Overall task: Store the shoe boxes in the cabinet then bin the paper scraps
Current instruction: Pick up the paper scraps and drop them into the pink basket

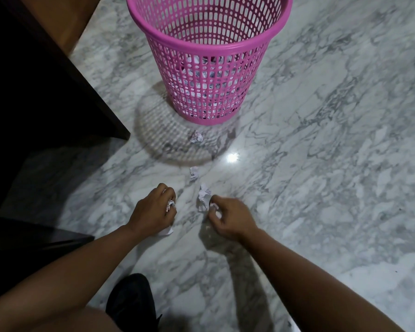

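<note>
Left hand (153,212) clenches a scrap (170,204); right hand (228,218) pinches another (213,208), a loose scrap (203,196) touching its fingertips.

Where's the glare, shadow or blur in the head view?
Head view: a bright glare spot on the marble floor; the pink basket throws a mesh shadow toward the camera; dark furniture at left is underexposed; right hand slightly motion-blurred; wide-angle lens bends the edges.
</note>
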{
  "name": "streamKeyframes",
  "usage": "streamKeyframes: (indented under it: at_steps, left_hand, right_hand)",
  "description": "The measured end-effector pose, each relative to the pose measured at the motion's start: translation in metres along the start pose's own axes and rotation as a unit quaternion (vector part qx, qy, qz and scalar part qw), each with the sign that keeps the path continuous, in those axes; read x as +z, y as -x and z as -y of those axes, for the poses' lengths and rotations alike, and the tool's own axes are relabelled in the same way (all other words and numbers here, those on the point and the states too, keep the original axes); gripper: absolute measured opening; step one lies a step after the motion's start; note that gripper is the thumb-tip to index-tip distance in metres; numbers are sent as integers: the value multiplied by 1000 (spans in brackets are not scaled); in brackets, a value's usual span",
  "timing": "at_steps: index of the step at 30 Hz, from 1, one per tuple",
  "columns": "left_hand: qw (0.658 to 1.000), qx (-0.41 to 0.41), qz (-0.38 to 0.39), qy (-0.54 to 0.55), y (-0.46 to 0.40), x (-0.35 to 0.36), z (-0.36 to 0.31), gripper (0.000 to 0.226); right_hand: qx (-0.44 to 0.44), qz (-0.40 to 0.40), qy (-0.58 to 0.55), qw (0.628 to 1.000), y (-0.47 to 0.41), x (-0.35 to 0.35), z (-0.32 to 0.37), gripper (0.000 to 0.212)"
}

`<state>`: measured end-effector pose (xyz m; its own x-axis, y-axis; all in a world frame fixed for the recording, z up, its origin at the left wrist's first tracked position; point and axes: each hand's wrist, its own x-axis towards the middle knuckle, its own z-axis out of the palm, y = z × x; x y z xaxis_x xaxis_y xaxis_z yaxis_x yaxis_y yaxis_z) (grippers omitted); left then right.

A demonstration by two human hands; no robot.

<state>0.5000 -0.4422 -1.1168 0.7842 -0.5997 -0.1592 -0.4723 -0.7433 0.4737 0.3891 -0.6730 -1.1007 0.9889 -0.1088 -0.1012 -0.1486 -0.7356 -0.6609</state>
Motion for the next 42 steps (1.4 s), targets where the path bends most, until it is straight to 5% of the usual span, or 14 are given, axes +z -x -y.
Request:
streamKeyframes:
  at_steps: [6,9,12,18,22,27,31,38,42]
  left_hand:
    - [998,5,-55,-3,-22,-22,7,42]
    - [989,112,43,-84,-21,-32,17,77]
    - [952,201,158,-166,-1,-23,27,92]
    - [942,259,103,-185,14,-8,49,41]
    - [978,170,65,-105,2,-6,39,10]
    - [997,45,4,60,-27,-10,10,16]
    - [998,50,-37,24,-57,-7,-6,28]
    - [979,112,134,-101,-88,-5,-7,84]
    - [977,112,147,-110,-92,-1,-9,37]
  right_hand:
    - [66,25,91,993,-49,-19,3,56]
    - [75,97,158,980,-55,-5,7,75]
    - [69,151,191,968,-49,19,6,68]
    - [26,135,183,973,-43,24,-6,32]
    - [37,96,96,990,-36,17,-16,21]
    - [107,50,-23,993,-32,16,-18,8]
    - [79,64,-43,994,-33,10,-19,41]
    - [-71,177,143,971,-44,16,-16,50]
    - [-71,146,158,974,-40,22,-14,37]
